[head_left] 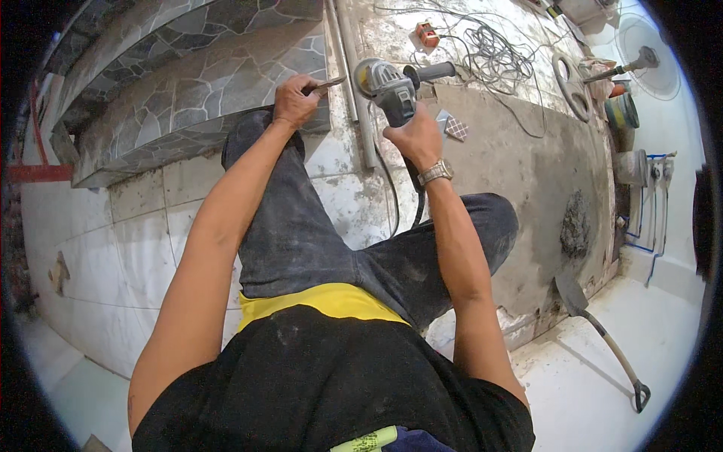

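Two things are held: a thin piece [332, 83] in the closed fingers of the left hand [295, 102], and, to its right, a grinder [395, 96] gripped by the fingers of the right hand [420, 140]. Bars [367, 143] lie between the hands. Cable [497, 62] coils far right; a shovel [600, 329] lies near right.

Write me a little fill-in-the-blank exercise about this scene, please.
1. The right hand holds the angle grinder, while a small thin piece is in the ____ hand.
2. The shirt is black, and the band of fabric just below its hem is ____.
3. The stone-patterned steps are at the picture's upper left; the shovel is at the lower ____.

Missing words: left; yellow; right.
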